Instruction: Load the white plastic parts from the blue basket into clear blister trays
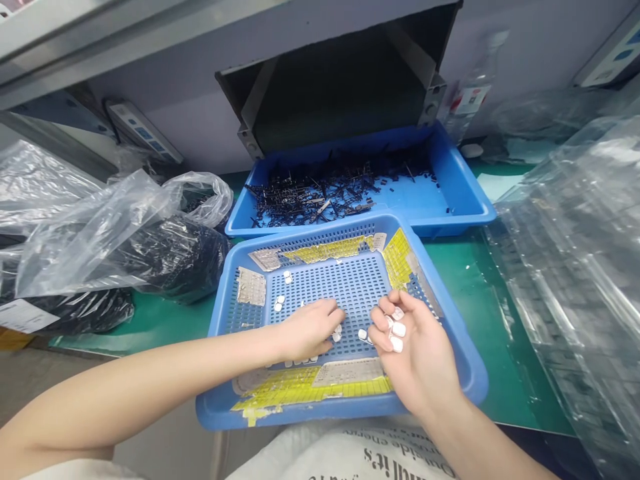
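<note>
A blue perforated basket [341,280] with yellow and grey tape on its inner walls holds small white plastic pieces [279,303], scattered singly and in little groups. Inside it, my left hand [313,328] reaches down with curled fingers. White pieces [337,333] lie right at its fingertips; whether any is gripped is hard to tell. My right hand [420,353] is turned palm up over the basket's right side, its fingers bent around several white pieces [398,329]. One more piece [363,335] rests just left of those fingers.
Behind the basket is a blue tray [470,210] with many thin black plastic parts, below a dark chute [340,87]. Clear bags of black material [170,253] crowd the left. Stacked clear plastic trays [575,267] stand right, and a bottle [473,93] stands behind.
</note>
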`<state>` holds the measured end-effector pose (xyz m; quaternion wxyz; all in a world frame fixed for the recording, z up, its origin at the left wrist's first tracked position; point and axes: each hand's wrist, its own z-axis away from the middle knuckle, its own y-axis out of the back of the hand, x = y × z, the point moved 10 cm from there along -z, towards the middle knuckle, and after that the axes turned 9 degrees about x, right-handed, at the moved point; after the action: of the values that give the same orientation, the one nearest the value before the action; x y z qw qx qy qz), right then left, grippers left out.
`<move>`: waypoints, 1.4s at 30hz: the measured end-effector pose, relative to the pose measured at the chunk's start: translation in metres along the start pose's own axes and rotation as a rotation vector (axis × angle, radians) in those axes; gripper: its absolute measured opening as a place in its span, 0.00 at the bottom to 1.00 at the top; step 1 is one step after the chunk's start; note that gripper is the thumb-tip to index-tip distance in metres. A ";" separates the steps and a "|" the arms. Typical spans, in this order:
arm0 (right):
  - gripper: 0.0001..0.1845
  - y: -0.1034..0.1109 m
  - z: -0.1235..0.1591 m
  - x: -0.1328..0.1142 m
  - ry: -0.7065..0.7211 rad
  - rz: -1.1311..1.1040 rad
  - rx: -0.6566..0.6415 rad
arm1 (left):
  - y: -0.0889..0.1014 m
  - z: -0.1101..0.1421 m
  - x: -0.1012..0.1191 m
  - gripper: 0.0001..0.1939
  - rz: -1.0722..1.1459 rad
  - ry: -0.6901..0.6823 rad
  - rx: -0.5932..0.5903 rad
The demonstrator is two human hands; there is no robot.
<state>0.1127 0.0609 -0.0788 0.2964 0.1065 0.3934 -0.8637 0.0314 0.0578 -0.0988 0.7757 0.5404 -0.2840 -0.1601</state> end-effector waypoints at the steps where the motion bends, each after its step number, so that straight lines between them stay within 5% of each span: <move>1: 0.08 0.000 0.000 0.000 0.001 0.001 -0.003 | -0.004 -0.001 0.001 0.15 -0.005 -0.008 -0.024; 6: 0.08 0.001 -0.001 0.001 -0.004 -0.004 -0.009 | -0.017 -0.006 0.000 0.07 0.032 -0.005 -0.067; 9: 0.08 0.002 -0.001 0.000 0.000 -0.004 -0.004 | -0.008 -0.007 -0.004 0.08 0.077 0.000 -0.054; 14: 0.03 0.008 -0.004 0.002 0.000 0.028 0.071 | 0.069 -0.002 -0.004 0.03 0.224 0.095 0.174; 17: 0.07 -0.004 -0.002 0.012 -0.087 0.056 -0.047 | 0.118 0.002 0.023 0.02 0.304 -0.012 0.325; 20: 0.09 -0.019 0.005 0.020 -0.161 0.071 -0.211 | 0.135 0.002 0.051 0.11 0.356 -0.187 0.346; 22: 0.08 -0.015 0.005 0.020 -0.170 0.071 -0.181 | 0.137 0.001 0.044 0.14 0.340 -0.163 0.411; 25: 0.09 -0.008 0.004 0.020 -0.188 0.061 -0.125 | 0.109 0.003 0.007 0.07 0.155 0.037 0.386; 28: 0.10 -0.009 0.005 0.021 -0.216 0.039 -0.136 | 0.034 0.015 -0.017 0.09 -0.046 0.083 -0.034; 31: 0.10 -0.009 0.005 0.020 -0.217 0.025 -0.137 | -0.011 0.033 -0.020 0.16 -0.109 0.032 -0.214; 42: 0.08 -0.012 0.007 0.019 -0.188 0.051 -0.145 | -0.018 0.024 -0.011 0.06 -0.094 0.061 -0.159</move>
<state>0.0910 0.0538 -0.0742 0.3609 0.0134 0.4223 -0.8314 0.0088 0.0392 -0.1120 0.8159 0.4945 -0.2212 -0.2019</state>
